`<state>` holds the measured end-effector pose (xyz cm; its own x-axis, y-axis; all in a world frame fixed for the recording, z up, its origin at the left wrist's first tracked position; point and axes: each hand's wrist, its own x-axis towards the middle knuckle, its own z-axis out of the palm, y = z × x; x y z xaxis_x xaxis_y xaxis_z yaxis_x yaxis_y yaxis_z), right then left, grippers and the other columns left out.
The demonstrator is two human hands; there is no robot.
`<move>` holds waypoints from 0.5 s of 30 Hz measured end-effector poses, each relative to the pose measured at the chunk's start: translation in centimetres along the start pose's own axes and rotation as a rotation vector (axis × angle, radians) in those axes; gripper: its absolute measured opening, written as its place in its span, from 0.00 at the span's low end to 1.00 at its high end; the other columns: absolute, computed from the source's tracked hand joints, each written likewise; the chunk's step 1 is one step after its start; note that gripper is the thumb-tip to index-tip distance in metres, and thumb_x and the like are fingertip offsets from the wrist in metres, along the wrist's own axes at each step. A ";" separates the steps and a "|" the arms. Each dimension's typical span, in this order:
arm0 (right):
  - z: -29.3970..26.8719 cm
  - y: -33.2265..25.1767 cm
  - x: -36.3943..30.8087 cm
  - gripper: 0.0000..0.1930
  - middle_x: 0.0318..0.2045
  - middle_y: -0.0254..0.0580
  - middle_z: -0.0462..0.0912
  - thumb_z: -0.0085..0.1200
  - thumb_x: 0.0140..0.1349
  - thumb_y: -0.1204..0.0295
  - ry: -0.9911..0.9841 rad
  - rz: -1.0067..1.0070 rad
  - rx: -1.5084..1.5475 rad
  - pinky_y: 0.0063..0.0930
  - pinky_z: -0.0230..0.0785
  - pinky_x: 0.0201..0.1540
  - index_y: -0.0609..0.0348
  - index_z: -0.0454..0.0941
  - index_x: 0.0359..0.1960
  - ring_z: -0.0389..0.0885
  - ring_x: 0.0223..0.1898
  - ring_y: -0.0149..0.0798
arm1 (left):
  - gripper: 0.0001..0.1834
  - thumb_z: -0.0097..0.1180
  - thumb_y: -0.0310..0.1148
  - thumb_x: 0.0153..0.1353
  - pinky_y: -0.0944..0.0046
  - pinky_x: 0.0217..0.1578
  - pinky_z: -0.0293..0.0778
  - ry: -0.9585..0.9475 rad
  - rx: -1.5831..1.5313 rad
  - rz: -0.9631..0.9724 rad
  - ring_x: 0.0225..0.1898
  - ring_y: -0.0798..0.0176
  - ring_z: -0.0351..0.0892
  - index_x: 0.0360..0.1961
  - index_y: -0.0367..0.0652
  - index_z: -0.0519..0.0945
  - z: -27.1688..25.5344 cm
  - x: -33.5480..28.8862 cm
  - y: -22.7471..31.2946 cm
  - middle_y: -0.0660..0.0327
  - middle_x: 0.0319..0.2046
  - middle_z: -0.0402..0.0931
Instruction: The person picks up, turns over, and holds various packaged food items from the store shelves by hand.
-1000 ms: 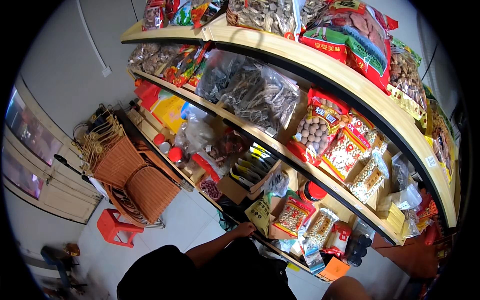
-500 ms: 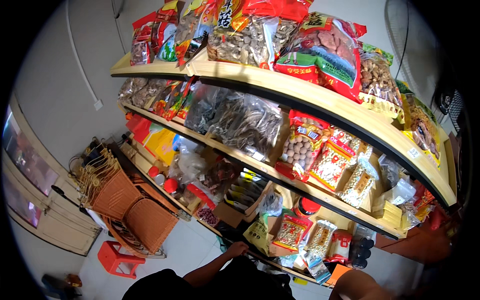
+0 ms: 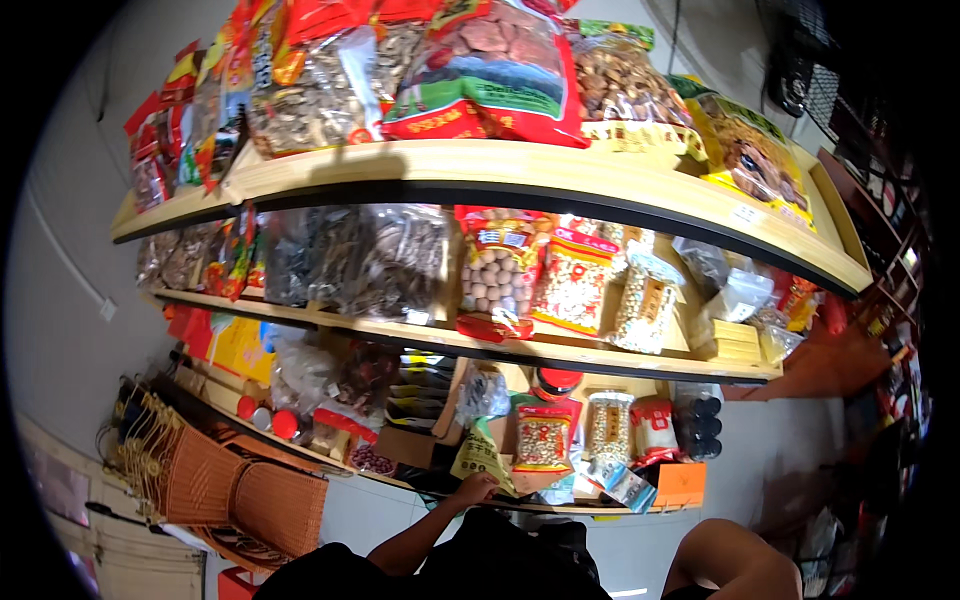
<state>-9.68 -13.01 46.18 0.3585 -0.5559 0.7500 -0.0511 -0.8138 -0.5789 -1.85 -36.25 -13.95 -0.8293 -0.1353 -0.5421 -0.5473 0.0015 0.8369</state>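
Curled left hand [image 3: 478,488] at a green bag [image 3: 478,456] (cannot tell whether it grips). A red bag [image 3: 546,411] holds pale seeds [image 3: 543,450]; a cardboard box [image 3: 412,449], dark pouches [image 3: 415,408].

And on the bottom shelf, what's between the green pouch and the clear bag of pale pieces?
The head view shows a red-edged bag between the green pouch and the clear bag.

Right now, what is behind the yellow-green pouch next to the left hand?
A crumpled clear bag shows just past the top of the pouch by the left hand. Whatever sits directly behind the pouch's body is covered and cannot be seen.
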 end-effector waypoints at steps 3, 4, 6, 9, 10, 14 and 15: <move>2.6 0.8 -2.9 0.12 0.24 0.56 0.75 0.40 0.62 0.78 0.239 -0.170 -0.147 0.23 0.59 0.15 0.56 0.61 0.19 0.72 0.18 0.40 | 0.11 0.51 0.33 0.63 0.65 0.32 0.77 -0.023 0.013 0.065 0.29 0.67 0.79 0.40 0.37 0.78 0.3 0.5 1.0 0.59 0.29 0.78; 2.4 0.2 -3.0 0.12 0.23 0.55 0.75 0.40 0.62 0.78 0.245 -0.141 -0.152 0.22 0.59 0.15 0.56 0.61 0.19 0.72 0.18 0.39 | 0.11 0.50 0.32 0.63 0.66 0.34 0.76 -0.065 0.051 0.150 0.30 0.68 0.78 0.41 0.37 0.77 0.5 1.1 1.5 0.60 0.30 0.78; 1.4 -1.1 -2.7 0.12 0.23 0.53 0.75 0.40 0.62 0.79 0.163 -0.073 -0.128 0.22 0.58 0.16 0.55 0.62 0.19 0.72 0.18 0.38 | 0.11 0.51 0.36 0.63 0.66 0.29 0.74 -0.194 -0.025 0.254 0.26 0.69 0.76 0.36 0.39 0.78 1.5 1.9 4.6 0.63 0.24 0.76; -0.1 -1.4 -4.0 0.09 0.22 0.49 0.75 0.40 0.61 0.79 0.125 -0.099 -0.079 0.21 0.59 0.15 0.54 0.65 0.22 0.72 0.17 0.36 | 0.13 0.52 0.35 0.66 0.67 0.34 0.75 -0.272 0.017 0.331 0.29 0.69 0.75 0.45 0.37 0.74 3.7 3.9 10.0 0.61 0.33 0.76; -2.0 1.0 -6.1 0.07 0.21 0.47 0.75 0.41 0.60 0.79 0.107 -0.234 0.037 0.21 0.59 0.15 0.53 0.67 0.25 0.72 0.17 0.35 | 0.15 0.53 0.31 0.64 0.66 0.33 0.76 -0.117 -0.042 0.357 0.31 0.68 0.76 0.50 0.37 0.73 2.2 1.3 12.6 0.59 0.38 0.76; -4.3 4.5 -13.9 0.12 0.24 0.46 0.77 0.44 0.59 0.81 0.829 0.299 0.019 0.25 0.67 0.25 0.65 0.68 0.45 0.76 0.22 0.37 | 0.10 0.50 0.19 0.59 0.69 0.31 0.75 0.125 0.126 0.816 0.32 0.66 0.75 0.43 0.38 0.73 1.4 0.0 25.6 0.58 0.38 0.75; -5.3 6.1 -16.1 0.17 0.26 0.45 0.78 0.43 0.59 0.81 1.000 0.478 -0.058 0.25 0.69 0.28 0.66 0.67 0.51 0.77 0.24 0.36 | 0.13 0.51 0.20 0.60 0.66 0.40 0.75 0.113 0.067 0.818 0.41 0.64 0.76 0.46 0.37 0.72 1.3 -0.3 28.4 0.55 0.44 0.74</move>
<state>-20.75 -9.95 32.29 -0.6225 -0.6795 0.3884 -0.0358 -0.4710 -0.8814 -17.27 -34.93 9.87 -0.9542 -0.1651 0.2495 0.2150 0.2014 0.9556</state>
